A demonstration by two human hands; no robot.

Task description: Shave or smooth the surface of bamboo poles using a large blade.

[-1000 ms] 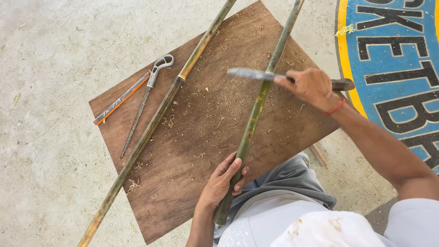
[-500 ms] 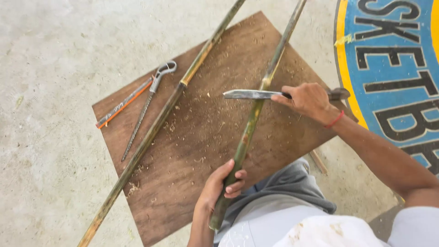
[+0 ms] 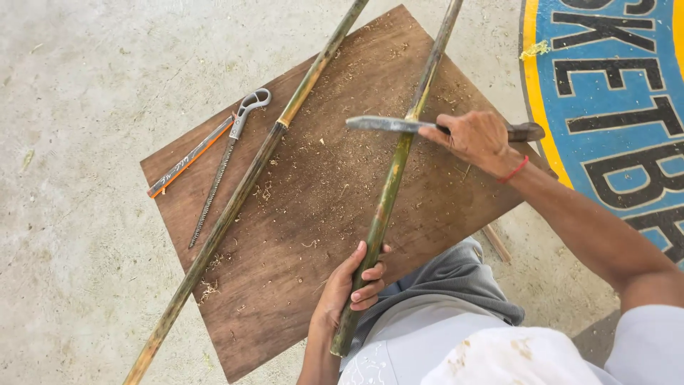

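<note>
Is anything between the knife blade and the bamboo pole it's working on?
Nothing visible. The knife, held in the right hand, crosses directly over the bamboo pole, which the left hand grips lower down.

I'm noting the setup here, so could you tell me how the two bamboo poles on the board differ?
The right bamboo pole is gripped by the left hand, with the knife in the right hand laid across it. The left bamboo pole lies untouched beside the saw. Both cross the board diagonally.

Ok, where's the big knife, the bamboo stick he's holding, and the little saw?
Knife [image 3: 381, 125], head view, on the flat blade.
Held bamboo stick [image 3: 388, 192], head view, mid-stem.
Saw [image 3: 214, 187], head view, on the toothed blade.
</note>
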